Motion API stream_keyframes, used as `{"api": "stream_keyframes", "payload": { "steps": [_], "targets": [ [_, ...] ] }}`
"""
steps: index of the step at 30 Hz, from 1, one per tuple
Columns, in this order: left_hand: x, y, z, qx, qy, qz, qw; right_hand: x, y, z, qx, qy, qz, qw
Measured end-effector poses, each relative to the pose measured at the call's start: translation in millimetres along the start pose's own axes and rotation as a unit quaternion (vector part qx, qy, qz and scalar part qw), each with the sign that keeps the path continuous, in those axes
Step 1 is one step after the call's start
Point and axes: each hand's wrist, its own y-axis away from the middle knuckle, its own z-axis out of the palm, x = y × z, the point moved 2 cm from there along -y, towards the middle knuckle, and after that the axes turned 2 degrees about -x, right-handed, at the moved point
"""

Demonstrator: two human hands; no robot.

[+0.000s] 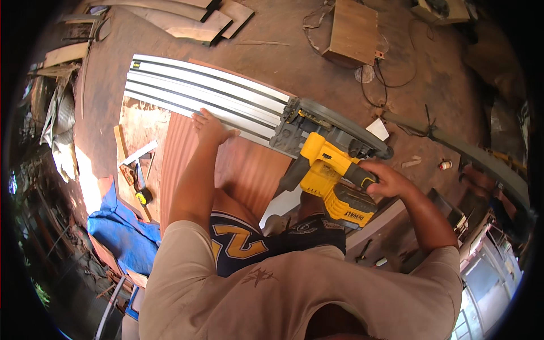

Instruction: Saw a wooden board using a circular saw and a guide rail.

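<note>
The right hand (386, 178) grips the yellow saw (324, 177); the left hand (211, 126) lies spread on the silver rail's (198, 88) near edge.

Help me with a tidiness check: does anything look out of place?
Two things look untidy: a blue sheet lies rumpled at the person's left rather than folded, and a dark cord curls loosely over the floor beside the wooden box.

Rail (204, 92) lying left of the right hand's (388, 180) grip on the saw (334, 161)
Ahead of that grip a box (352, 34) is standing; far left, a tape measure (144, 196) is lying.
</note>
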Motion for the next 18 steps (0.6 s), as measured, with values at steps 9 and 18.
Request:
{"api": "stream_keyframes", "payload": {
  "steps": [9,18],
  "targets": [
    [5.3,12.8,-2.4,0.013,-0.015,0.021,1.000,10.2,6.7,3.9,0.029,0.002,-0.010,1.000],
    [0.8,5.7,4.8,0.023,0.000,0.032,0.999,2.9,2.4,1.0,-0.001,-0.016,0.002,1.000]
  ]
}}
